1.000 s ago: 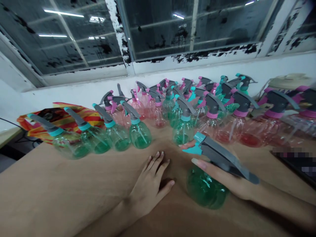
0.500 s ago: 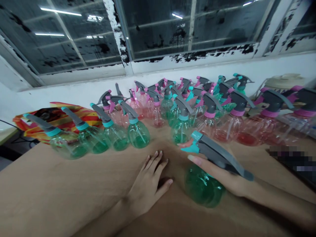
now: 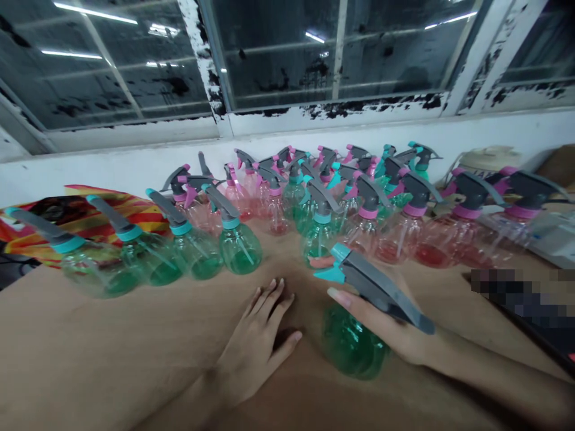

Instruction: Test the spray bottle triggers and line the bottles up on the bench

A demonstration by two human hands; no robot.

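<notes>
My right hand (image 3: 381,317) is wrapped round the neck of a green spray bottle (image 3: 354,347), just under its grey and turquoise trigger head. The thumb lies along the near side, and a fingertip shows beyond the turquoise trigger; the other fingers are hidden behind the bottle. To the left, my left hand (image 3: 258,341) rests palm down on the table (image 3: 112,353), fingers stretched out and holding nothing. Ahead of it stands a green spray bottle (image 3: 240,248), with several more green ones to its left. Another green bottle (image 3: 318,239) stands behind the held one.
Pink spray bottles (image 3: 433,248) with grey heads stand in rows at the back and right. A red and yellow patterned bag (image 3: 103,206) lies at the far left. A dark flat object (image 3: 525,311), partly blurred out, sits at the right. Windows (image 3: 278,54) rise behind.
The whole view has shifted, so everything appears farther left and more shows at the right edge. Both hands keep the same pose, the right still gripping the green spray bottle.
</notes>
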